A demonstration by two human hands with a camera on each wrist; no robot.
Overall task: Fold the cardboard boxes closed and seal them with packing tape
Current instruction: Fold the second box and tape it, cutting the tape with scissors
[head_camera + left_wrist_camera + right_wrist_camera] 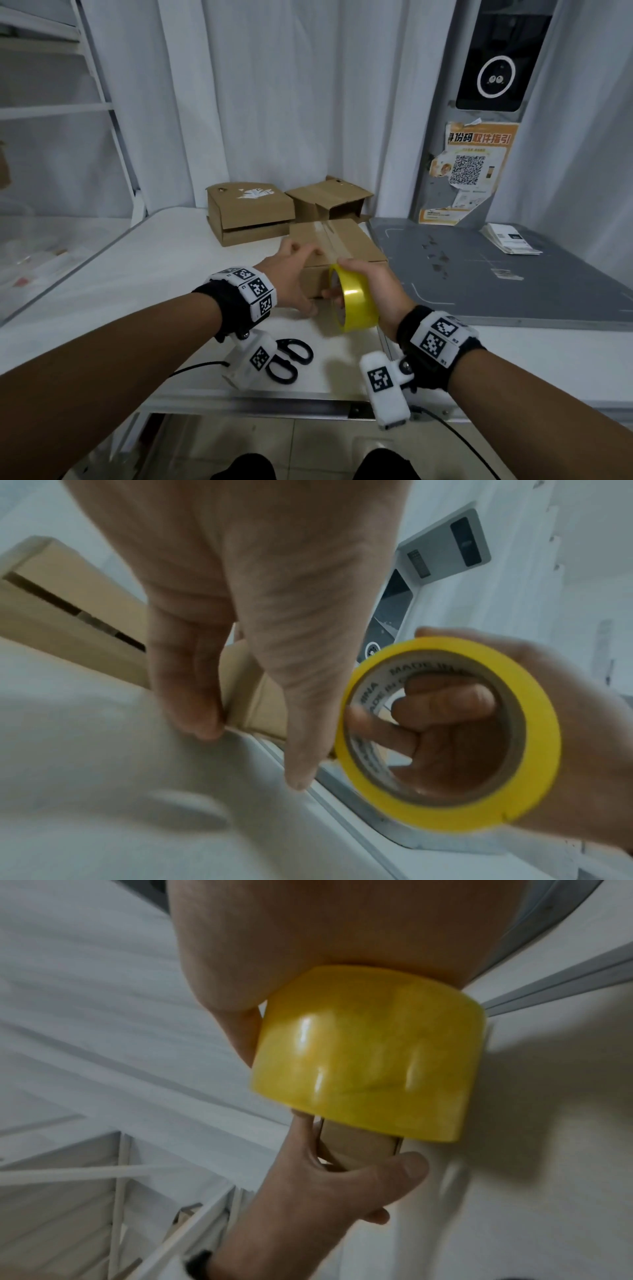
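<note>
A closed cardboard box sits on the white table, with a strip of tape along its top seam. My left hand clasps its near left corner, fingers over the top and thumb down the front face. My right hand grips a yellow tape roll, fingers through the core. The roll stands against the box's front face, at the near top edge.
Two more cardboard boxes stand behind, one at the left and one with loose flaps. Black scissors lie near the table's front edge under my left wrist. A grey platform adjoins on the right, with papers.
</note>
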